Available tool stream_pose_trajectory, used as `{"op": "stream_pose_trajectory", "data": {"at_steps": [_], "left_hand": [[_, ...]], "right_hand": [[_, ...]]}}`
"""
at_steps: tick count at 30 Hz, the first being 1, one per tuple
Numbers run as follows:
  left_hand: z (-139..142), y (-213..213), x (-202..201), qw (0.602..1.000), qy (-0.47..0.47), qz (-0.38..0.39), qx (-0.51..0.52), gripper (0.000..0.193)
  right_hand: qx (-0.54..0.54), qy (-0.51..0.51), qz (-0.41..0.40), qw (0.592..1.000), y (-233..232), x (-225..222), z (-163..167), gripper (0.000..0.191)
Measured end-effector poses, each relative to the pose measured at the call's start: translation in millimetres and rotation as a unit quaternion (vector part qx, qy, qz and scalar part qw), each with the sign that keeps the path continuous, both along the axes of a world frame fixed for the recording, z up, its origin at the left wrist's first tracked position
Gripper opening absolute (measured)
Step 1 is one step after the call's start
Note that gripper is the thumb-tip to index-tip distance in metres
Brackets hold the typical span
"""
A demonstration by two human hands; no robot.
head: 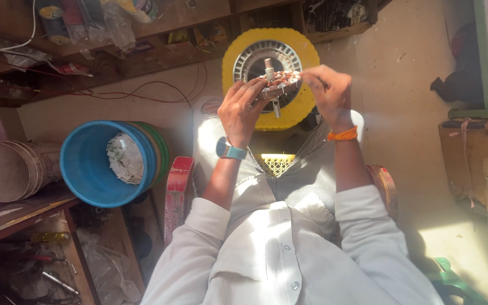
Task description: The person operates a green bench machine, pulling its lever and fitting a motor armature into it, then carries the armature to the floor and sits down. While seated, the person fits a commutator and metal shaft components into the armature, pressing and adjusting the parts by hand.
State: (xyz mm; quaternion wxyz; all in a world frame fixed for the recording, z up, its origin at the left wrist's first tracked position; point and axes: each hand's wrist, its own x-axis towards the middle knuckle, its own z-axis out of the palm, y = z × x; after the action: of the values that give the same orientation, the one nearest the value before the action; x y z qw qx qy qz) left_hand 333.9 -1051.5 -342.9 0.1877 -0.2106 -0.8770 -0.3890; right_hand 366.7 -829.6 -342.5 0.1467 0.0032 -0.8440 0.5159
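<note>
Hands (pixel 286 101) gripping stator (pixel 278 85), windings partly hidden

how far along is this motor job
Done: the stator is out of the yellow housing, which lies open on the floor. In hand: the left hand steadies the stator while the right hand works at its rim. Left: the copper windings look partly there, though how many cannot be told, and the stator is not yet in the housing.

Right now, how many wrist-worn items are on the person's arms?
2: a blue-strapped wristwatch on the left wrist, an orange beaded band on the right wrist. Sleeves could hide more.
</note>
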Motion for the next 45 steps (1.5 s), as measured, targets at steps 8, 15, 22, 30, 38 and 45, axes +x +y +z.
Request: {"op": "stream_pose_trajectory", "data": {"at_steps": [8, 15, 22, 30, 38, 45], "left_hand": [[28, -28, -19, 0.991, -0.073, -0.110, -0.034, 0.059], [18, -3, -64, 0.890, -0.372, -0.224, 0.139, 0.021], [2, -11, -78, 0.874, -0.425, -0.201, 0.121, 0.024], [-6, -8, -81, 0.884, -0.365, -0.263, 0.130, 0.021], [-1, -2, -92, 0.871, -0.406, -0.269, 0.063, 0.026], [6, 0, -92, 0.896, -0.353, -0.268, 0.025, 0.029]], "right_hand": [[-0.051, 0.009, 0.045, 0.998, -2, -32, 28, 0.015], [-0.076, -0.026, -0.009, 0.997, -21, -15, 35, 0.016], [-0.108, -0.050, -0.064, 0.991, -40, 18, 23, 0.018], [-0.174, -0.030, -0.102, 0.979, -60, 45, 2, 0.014], [-0.162, -0.021, -0.115, 0.980, -77, 53, -12, 0.016], [-0.241, 0.033, -0.113, 0.963, -82, 47, -7, 0.020]]}}
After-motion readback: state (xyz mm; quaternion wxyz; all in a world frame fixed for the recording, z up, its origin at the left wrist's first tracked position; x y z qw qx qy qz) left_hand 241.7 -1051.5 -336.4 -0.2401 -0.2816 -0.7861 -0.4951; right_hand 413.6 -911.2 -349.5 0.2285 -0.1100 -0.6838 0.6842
